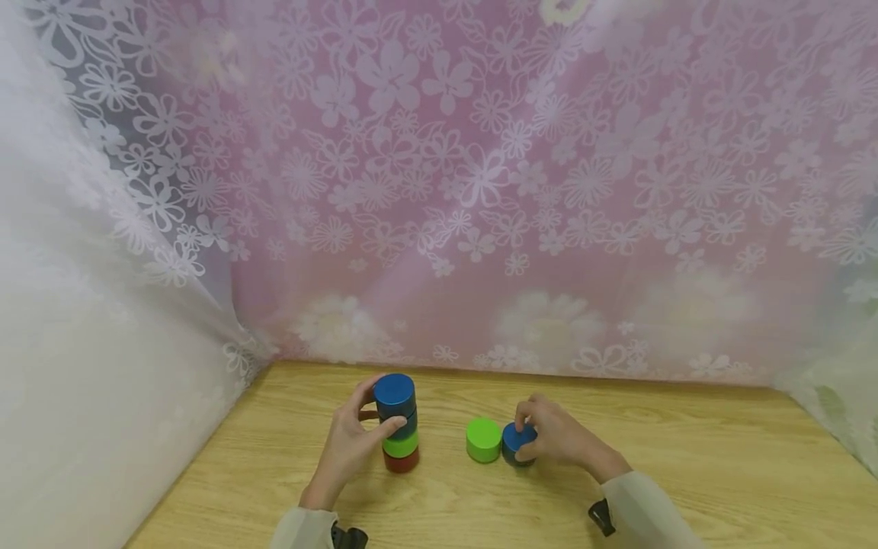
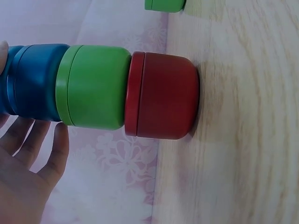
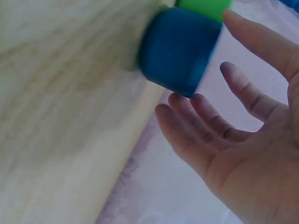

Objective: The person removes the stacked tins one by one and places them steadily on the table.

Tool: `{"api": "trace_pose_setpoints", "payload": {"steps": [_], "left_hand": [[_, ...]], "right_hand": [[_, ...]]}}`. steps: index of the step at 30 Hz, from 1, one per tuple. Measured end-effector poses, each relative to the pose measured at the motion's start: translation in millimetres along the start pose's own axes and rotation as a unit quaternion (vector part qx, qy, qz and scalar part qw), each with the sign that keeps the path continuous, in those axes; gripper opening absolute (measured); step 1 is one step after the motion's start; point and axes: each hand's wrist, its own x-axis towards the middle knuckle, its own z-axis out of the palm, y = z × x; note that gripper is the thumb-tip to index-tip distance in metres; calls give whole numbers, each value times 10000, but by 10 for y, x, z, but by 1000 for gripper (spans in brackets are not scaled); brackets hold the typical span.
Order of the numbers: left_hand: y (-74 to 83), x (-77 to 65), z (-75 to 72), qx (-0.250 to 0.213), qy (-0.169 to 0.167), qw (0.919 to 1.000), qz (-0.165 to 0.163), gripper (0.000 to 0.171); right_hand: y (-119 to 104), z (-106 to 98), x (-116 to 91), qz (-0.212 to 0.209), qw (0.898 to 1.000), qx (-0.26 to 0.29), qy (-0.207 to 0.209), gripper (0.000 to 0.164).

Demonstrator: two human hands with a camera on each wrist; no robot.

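Note:
An upright stack of lidded round jars stands on the table, with my left hand round its upper part. From the top, it has a blue jar, a second blue jar, a green jar and a red jar at the bottom. My thumb presses the lower blue one; the other fingers reach behind. Over to the right, a loose blue jar sits beside a loose green jar. My right hand is at this blue jar, fingers spread loosely, fingertips right at its lid edge.
The wooden table reaches back to a pink flowered curtain. A whitish curtain hangs along the left side, and another pale sheet borders the right. Dark wrist straps show at the sleeves.

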Motion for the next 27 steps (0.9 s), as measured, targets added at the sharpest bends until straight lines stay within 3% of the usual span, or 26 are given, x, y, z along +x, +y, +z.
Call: {"api": "trace_pose_setpoints", "payload": {"steps": [7, 13, 20, 27], "left_hand": [[24, -3, 12, -40, -308, 9993, -203, 74], [-24, -29, -46, 138, -343, 9989, -299, 80], [-103, -93, -102, 482, -474, 9963, -539, 79], [-134, -101, -94, 571, -514, 9960, -460, 77]], "right_hand": [[-196, -121, 33, -73, 9979, 297, 573, 28], [-422, -62, 180, -426, 9918, 529, 1080, 28], [-626, 69, 343, -829, 9829, 1114, 1208, 31], [-851, 179, 458, -1192, 9758, 1366, 1227, 37]]}}
